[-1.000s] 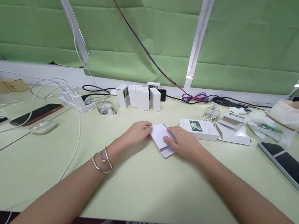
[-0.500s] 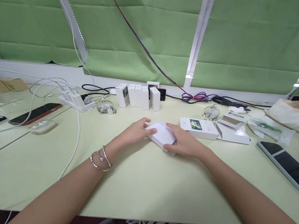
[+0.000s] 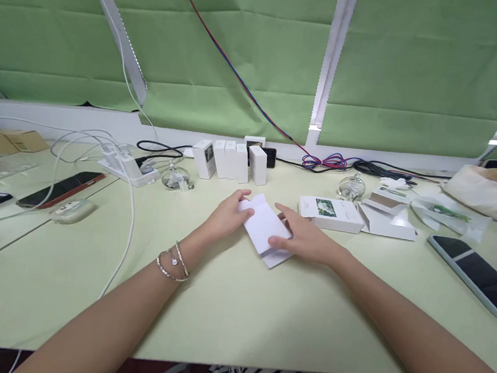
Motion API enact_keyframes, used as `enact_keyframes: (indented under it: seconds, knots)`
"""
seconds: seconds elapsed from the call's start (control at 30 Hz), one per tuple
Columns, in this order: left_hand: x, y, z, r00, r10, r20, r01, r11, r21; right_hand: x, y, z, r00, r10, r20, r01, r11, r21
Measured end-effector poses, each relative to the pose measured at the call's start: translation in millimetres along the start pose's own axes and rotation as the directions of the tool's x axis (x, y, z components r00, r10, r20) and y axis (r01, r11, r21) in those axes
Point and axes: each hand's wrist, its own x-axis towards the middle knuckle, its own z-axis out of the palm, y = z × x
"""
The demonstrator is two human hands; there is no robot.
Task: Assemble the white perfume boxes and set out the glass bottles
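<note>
Between my two hands is a small white cardboard box (image 3: 265, 224), its flaps sticking out at the far and near ends. My left hand (image 3: 230, 213) grips its left side, thumb on the top face and fingers round the far edge. From the right, my right hand (image 3: 303, 236) holds the other side, thumb near the close corner and fingertips beyond. A white box with a flower picture (image 3: 331, 214) lies just right of my right hand. Beside it rests an unfolded white carton (image 3: 389, 219).
Several small white boxes (image 3: 231, 160) stand at the back. Glass bottles stand at left (image 3: 176, 177) and right (image 3: 351, 187). A phone (image 3: 477, 276) lies far right. A white power strip (image 3: 131, 170) with cables sits on the left, near a red-edged phone (image 3: 61, 189).
The white box has turned and tilted between my hands, so its broad top face shows more and its near end points lower. Both hands have shifted only slightly.
</note>
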Motion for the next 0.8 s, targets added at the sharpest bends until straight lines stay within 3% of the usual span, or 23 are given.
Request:
enact_keyframes:
  seconds: [0.07, 0.13, 0.23, 0.3, 0.47, 0.53, 0.7, 0.8]
  knots:
    - [1.8, -1.4, -0.1, 0.996, 0.009, -0.084, -0.009, 1.0, -0.004, 0.9, -0.2, -1.0, 0.999, 0.041, 0.001, -0.04, 0.985, 0.165]
    - [2.1, -1.4, -1.1, 0.993, 0.021, -0.112, -0.021, 1.0, 0.001, 2.5, 0.7, -1.2, 0.998, 0.061, -0.022, -0.055, 0.973, 0.224]
    - [-0.9, 2.4, -4.0, 0.999, 0.045, -0.012, -0.044, 0.996, 0.08, 5.1, 4.0, 0.2, 0.987, 0.021, -0.158, -0.013, 0.999, 0.049]
    - [-3.9, 6.5, -6.2, 0.997, 0.054, 0.06, -0.063, 0.982, 0.176, 5.7, 5.9, 1.6, 0.981, -0.063, -0.185, 0.052, 0.997, -0.064]
    - [-8.4, 10.4, -7.9, 0.978, 0.042, 0.206, -0.106, 0.944, 0.312, -0.5, -2.5, 3.5, 0.933, -0.358, -0.042, 0.344, 0.917, -0.201]
    - [-8.9, 8.5, -7.5, 0.974, 0.042, 0.222, -0.115, 0.938, 0.326, -5.2, -10.6, 4.5, 0.911, -0.413, 0.021, 0.406, 0.883, -0.234]
    - [-8.5, 6.7, -8.3, 0.985, -0.012, 0.174, -0.061, 0.911, 0.409, -9.9, -23.0, 9.6, 0.876, -0.439, 0.201, 0.482, 0.817, -0.316]
    - [-7.0, 9.2, -11.6, 0.991, -0.096, 0.094, 0.036, 0.864, 0.503, -5.2, -20.2, 8.9, 0.92, -0.35, 0.176, 0.388, 0.755, -0.529]
